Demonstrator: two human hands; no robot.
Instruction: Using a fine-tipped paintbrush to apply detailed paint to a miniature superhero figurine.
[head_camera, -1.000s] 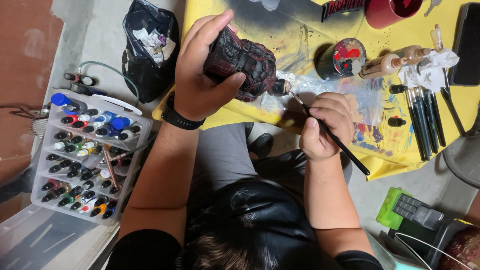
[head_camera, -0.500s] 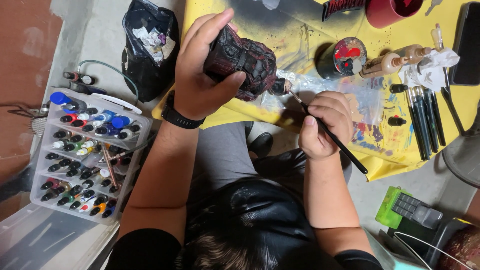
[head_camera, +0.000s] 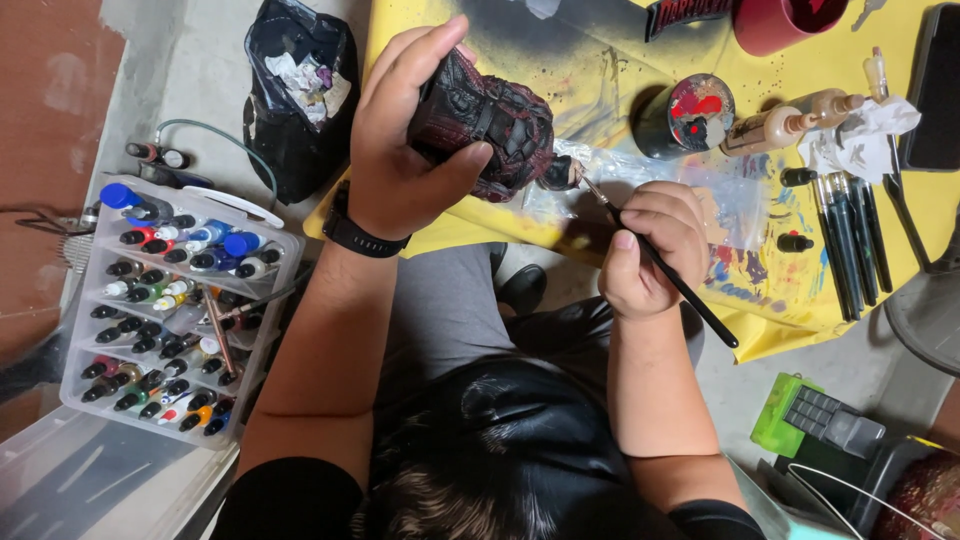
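Yellow paint-spattered table (head_camera: 900, 230); left hand (head_camera: 400, 150) grips dark figure (head_camera: 490, 125), right hand (head_camera: 650, 250) pinches brush (head_camera: 665, 272) beside figure. Wrist slip could smear paint.

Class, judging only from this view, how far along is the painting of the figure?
Done: the figure already shows dark red and black over its visible side. In hand: the left hand grips it while the right hand touches a fine brush to its end. What is left cannot be judged; other sides are hidden.
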